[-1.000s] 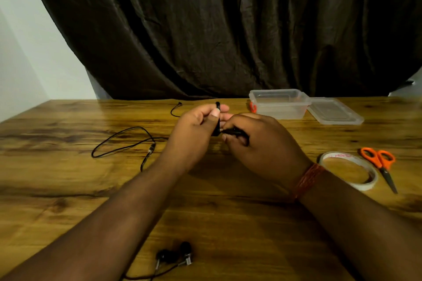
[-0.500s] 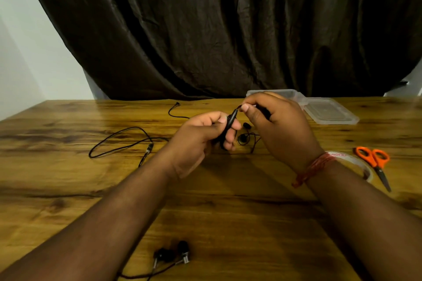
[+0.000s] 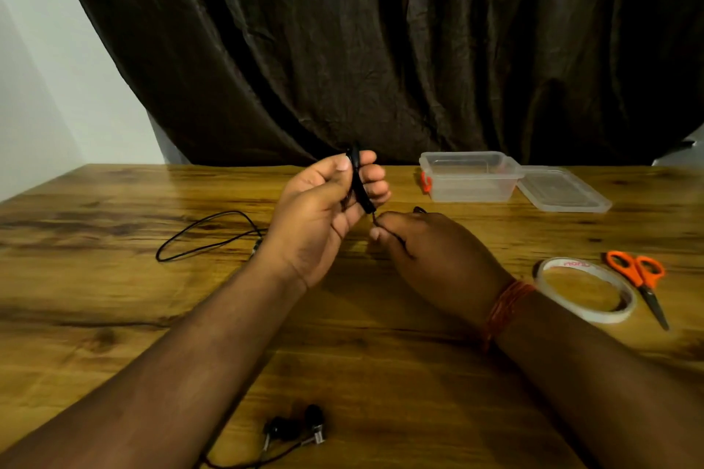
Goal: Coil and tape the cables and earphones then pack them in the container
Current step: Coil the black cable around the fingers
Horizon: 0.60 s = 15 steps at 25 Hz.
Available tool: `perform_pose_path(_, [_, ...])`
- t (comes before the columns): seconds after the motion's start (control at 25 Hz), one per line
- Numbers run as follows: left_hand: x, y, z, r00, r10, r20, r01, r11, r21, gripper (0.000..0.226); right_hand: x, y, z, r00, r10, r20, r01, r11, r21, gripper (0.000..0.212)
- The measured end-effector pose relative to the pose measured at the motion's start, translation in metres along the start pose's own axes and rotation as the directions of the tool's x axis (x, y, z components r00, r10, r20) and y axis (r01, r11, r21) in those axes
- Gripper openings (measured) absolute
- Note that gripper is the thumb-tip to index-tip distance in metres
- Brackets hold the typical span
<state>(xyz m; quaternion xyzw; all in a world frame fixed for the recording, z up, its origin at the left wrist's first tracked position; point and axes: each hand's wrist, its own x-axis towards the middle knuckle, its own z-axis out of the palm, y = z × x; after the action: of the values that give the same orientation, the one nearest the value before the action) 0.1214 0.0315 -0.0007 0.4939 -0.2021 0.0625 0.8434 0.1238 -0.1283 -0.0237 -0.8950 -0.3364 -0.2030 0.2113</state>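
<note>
Midway through the first coil, a bundle of thin black cable [image 3: 358, 183] is gripped upright in the left hand [image 3: 327, 209], raised above the wooden table [image 3: 114, 297], while its loose end is pinched between thumb and forefinger of the right hand [image 3: 430, 251] just below. No tape is seen on the bundle, and nothing appears to have been packed: the clear plastic container [image 3: 470, 176] stands open and seemingly empty at the far right, its flat lid [image 3: 564, 190] laid touching it. A second black cable [image 3: 207, 236] is left in a slack loop to the left, and a pair of glossy black earphones [image 3: 295, 428] with metallic stems lies uncoiled at the near edge. The roll of translucent tape [image 3: 586, 289] and the orange-handled scissors [image 3: 638, 278] rest side by side at the right, seemingly unused. Coiling, taping and packing are therefore judged to be almost wholly ahead. A dark, creased curtain [image 3: 381, 49] is hung behind.
</note>
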Motion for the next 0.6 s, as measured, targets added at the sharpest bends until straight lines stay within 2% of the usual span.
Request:
perform_pose_path(0.12, [0.0,-0.002,0.001,0.997,0.051,-0.051,-0.037,0.97,0.239,0.026,-0.002,-0.008,-0.005,0.998,-0.067,-0.002,0.066,0.994,-0.085,0.026])
perform_pose_path(0.24, [-0.002,-0.006,0.002,0.998,0.041,-0.049,-0.014,0.886,0.463,0.027,-0.002,-0.009,-0.015,0.987,-0.1,-0.127,0.085,0.99,-0.115,0.022])
perform_pose_path(0.36, [-0.003,-0.008,0.001,1.0,0.011,-0.029,0.008,0.807,0.59,0.027,0.0,-0.005,-0.023,0.974,-0.058,-0.219,0.037,0.994,-0.101,0.019])
perform_pose_path(0.44, [-0.005,-0.008,0.002,0.998,-0.04,0.038,0.004,0.735,0.678,0.027,0.001,-0.002,-0.027,0.969,-0.032,-0.245,0.018,0.998,-0.059,0.021])
perform_pose_path(0.6, [-0.009,-0.01,0.004,0.974,-0.169,0.153,0.018,0.726,0.687,0.03,0.003,0.007,-0.033,0.957,0.028,-0.29,-0.018,0.999,0.036,0.013])
